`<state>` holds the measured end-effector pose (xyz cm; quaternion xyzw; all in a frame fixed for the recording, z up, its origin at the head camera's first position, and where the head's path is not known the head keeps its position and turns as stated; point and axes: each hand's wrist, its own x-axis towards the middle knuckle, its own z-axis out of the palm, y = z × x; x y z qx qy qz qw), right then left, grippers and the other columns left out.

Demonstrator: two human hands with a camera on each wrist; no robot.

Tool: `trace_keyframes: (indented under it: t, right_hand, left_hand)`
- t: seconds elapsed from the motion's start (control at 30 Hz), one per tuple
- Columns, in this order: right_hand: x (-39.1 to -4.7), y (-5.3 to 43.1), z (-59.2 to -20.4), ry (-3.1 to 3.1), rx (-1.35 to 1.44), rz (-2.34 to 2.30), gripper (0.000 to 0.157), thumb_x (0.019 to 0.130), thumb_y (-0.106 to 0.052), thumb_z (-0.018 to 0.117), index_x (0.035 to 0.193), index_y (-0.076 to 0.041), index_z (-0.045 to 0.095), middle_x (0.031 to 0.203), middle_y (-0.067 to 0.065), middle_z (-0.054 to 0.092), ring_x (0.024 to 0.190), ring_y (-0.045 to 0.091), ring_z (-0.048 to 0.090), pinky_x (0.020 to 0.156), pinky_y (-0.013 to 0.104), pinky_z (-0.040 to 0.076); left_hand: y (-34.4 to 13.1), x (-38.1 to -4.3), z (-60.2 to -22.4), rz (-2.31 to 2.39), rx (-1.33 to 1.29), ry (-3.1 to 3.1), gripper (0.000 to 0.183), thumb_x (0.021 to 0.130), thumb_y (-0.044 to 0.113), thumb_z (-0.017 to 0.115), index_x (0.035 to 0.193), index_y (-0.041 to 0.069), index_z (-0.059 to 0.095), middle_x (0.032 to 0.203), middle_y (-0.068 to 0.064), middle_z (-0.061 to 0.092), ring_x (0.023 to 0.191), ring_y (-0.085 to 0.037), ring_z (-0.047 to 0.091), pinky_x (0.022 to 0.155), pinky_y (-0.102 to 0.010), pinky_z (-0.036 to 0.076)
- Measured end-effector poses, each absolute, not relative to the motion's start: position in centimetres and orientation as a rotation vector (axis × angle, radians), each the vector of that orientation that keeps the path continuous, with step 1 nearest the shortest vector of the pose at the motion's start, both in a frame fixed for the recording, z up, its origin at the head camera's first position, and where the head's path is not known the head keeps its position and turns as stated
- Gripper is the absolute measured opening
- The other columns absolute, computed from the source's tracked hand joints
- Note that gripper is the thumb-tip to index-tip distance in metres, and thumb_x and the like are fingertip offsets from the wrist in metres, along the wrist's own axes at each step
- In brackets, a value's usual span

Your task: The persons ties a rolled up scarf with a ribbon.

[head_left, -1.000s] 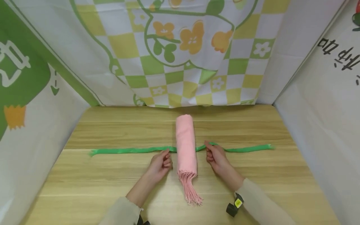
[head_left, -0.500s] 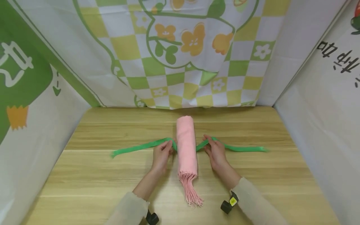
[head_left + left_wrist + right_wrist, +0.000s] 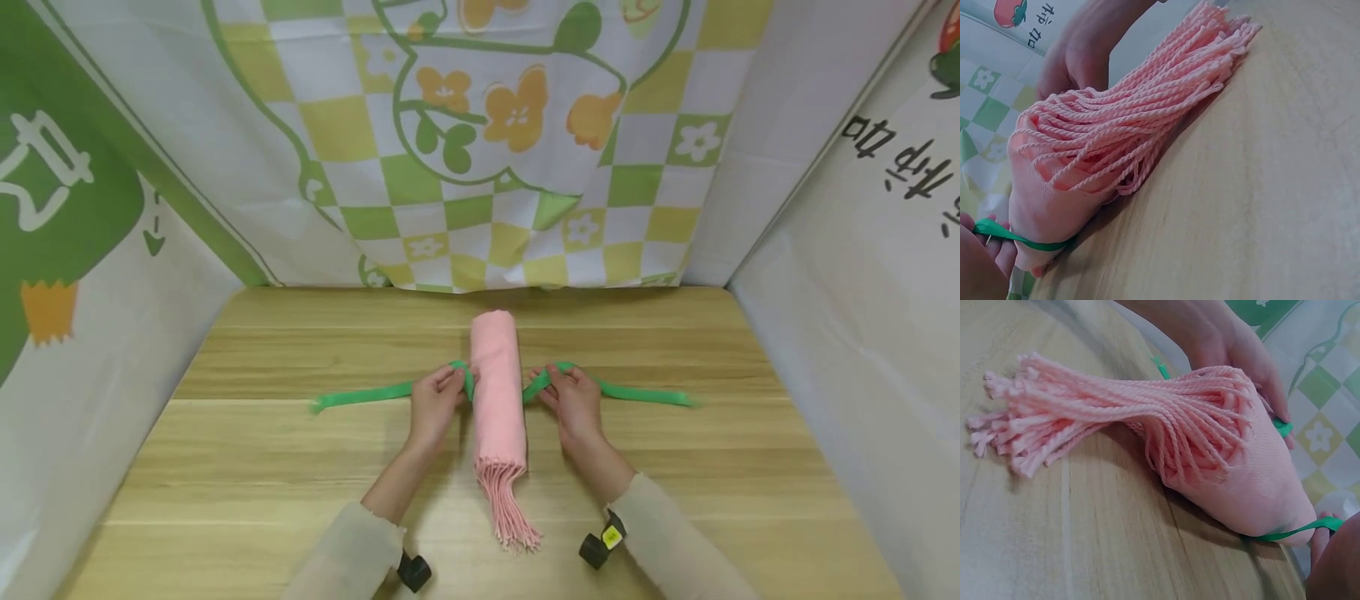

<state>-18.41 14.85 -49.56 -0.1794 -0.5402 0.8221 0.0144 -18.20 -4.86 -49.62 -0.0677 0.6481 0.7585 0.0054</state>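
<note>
A rolled pink scarf lies lengthwise on the table, its twisted fringe spread toward the near edge. Beneath it passes a green ribbon, which comes out on both sides. My left hand pinches the ribbon close beside the roll and lifts it. On the other side my right hand holds the ribbon between thumb and fingers, also raised off the wood. In the left wrist view the ribbon runs from the left fingers to the underside of the scarf. The stretch under the roll is hidden.
The wooden table carries only the scarf and ribbon. A checked, flowered cloth hangs along its back edge. Printed white panels stand at both sides. A black wrist camera sits at each sleeve.
Both hands have moved up along the ribbon and lifted it beside the scarf. The left hand is closer to the roll. Both loose ribbon ends have drawn inward. The scarf stays in place.
</note>
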Motion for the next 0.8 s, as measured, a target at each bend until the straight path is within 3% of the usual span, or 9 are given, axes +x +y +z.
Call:
trace_keyframes:
  t: [0.23, 0.5, 0.8]
  right_hand:
    - [-18.3, 14.4, -49.0, -1.672, -0.487, 2.529, 0.033, 0.097, -0.004, 0.061, 0.122, 0.017, 0.056, 0.091, 0.007, 0.076, 0.095, 0.025, 0.075, 0.087, 0.034, 0.059]
    - [-18.5, 14.3, -48.5, -1.805, -0.429, 2.441, 0.032, 0.096, -0.005, 0.064, 0.121, 0.014, 0.061, 0.107, 0.008, 0.074, 0.088, 0.012, 0.071, 0.083, 0.028, 0.060]
    - [-19.2, 13.4, -48.7, -1.858, -0.276, 2.353, 0.025, 0.092, 0.003, 0.065, 0.113, 0.017, 0.063, 0.086, -0.004, 0.070, 0.074, 0.005, 0.067, 0.072, 0.024, 0.061]
  left_hand:
    - [-4.3, -18.6, -49.2, 2.256, -0.188, 2.183, 0.025, 0.098, 0.013, 0.063, 0.120, 0.003, 0.070, 0.112, -0.012, 0.074, 0.110, -0.023, 0.071, 0.092, -0.025, 0.056]
    - [-3.4, -19.2, -48.7, 2.214, -0.066, 2.242, 0.025, 0.097, 0.014, 0.065, 0.119, 0.003, 0.070, 0.110, -0.011, 0.076, 0.100, -0.020, 0.074, 0.094, -0.025, 0.054]
    - [-3.2, -19.9, -48.5, 2.175, 0.039, 2.289, 0.028, 0.096, 0.009, 0.065, 0.121, -0.003, 0.068, 0.109, -0.017, 0.074, 0.098, -0.027, 0.075, 0.089, -0.028, 0.056]
